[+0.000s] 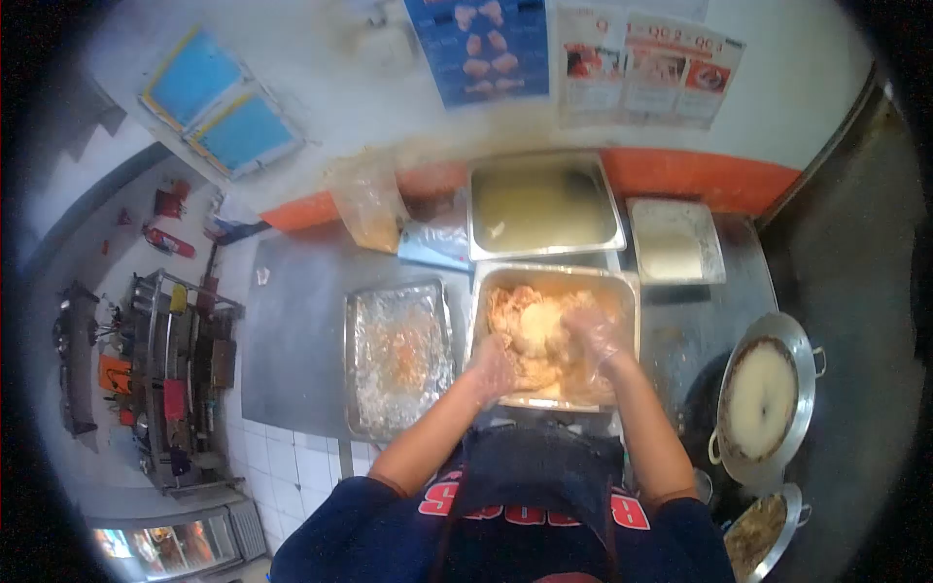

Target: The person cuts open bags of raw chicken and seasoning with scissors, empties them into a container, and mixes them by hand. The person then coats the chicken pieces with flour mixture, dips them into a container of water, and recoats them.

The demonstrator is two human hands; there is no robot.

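Both of my hands, in clear plastic gloves, are inside a deep steel pan (630,291) of flour-coated chicken pieces (530,301). At the pan's left side, my left hand (496,369) touches the coated pieces; its fingers are partly sunk among them, so their grip is hidden. My right hand (598,340) is over the right side of the pile, smeared by motion, and its fingers cannot be made out. Pale loose flour (542,325) shows between the two hands.
Left of the pan lies a foil-lined tray (389,374) with crumbs. Behind stands a pan of yellowish liquid (539,209), beside a plastic bag (369,204). A lidded steel container (677,243) is at back right. Two large woks, one with foamy contents (763,398), stand at right.
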